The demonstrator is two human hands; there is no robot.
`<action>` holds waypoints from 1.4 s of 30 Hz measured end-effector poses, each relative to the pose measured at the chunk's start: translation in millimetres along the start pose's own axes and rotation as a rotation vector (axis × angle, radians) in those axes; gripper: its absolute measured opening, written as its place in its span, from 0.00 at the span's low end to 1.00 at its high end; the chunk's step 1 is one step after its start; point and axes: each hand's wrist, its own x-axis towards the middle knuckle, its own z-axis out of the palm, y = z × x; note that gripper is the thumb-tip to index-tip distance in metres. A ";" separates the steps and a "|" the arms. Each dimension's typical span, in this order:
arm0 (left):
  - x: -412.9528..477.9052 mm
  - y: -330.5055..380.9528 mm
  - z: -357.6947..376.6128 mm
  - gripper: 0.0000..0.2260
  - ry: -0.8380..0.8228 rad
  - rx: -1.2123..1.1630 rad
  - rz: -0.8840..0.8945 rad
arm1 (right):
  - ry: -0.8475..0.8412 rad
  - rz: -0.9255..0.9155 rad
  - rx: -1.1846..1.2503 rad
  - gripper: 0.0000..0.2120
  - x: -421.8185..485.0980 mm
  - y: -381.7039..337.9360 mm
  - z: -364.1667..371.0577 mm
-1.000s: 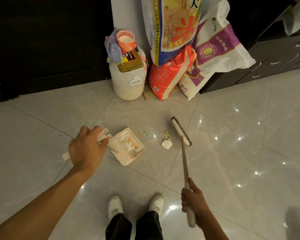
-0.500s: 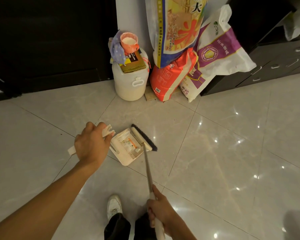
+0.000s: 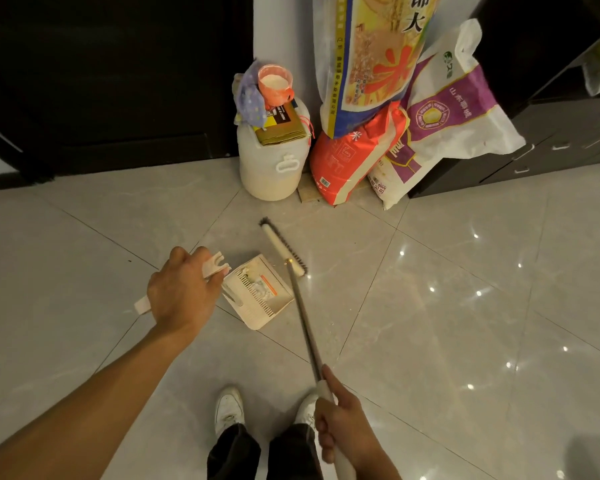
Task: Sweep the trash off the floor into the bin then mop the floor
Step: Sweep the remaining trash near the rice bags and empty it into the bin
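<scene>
A cream dustpan (image 3: 246,315) lies on the tiled floor in front of my feet, with paper scraps and bits of trash (image 3: 262,289) inside it. My left hand (image 3: 181,294) grips the dustpan's white handle (image 3: 212,266). My right hand (image 3: 343,422) holds the white grip of a long broom whose thin metal shaft (image 3: 302,323) runs up to the broom head (image 3: 283,245). The broom head sits at the dustpan's far right corner, bristles facing right.
A white plastic jug (image 3: 272,164) topped with a box and a pink cup stands against the wall, with several large rice sacks (image 3: 371,98) beside it. Dark drawers (image 3: 568,140) are at the right, a dark door at the left. My white shoes (image 3: 227,407) are below.
The broom swept the loose trash leftward into the dustpan, then its head moved back up and right to the dustpan's far corner. My left hand kept holding the dustpan handle.
</scene>
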 end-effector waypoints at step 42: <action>4.6 -78.0 -33.5 0.13 0.121 -0.012 -0.194 | 0.042 -0.080 -0.163 0.35 48.9 -53.8 31.6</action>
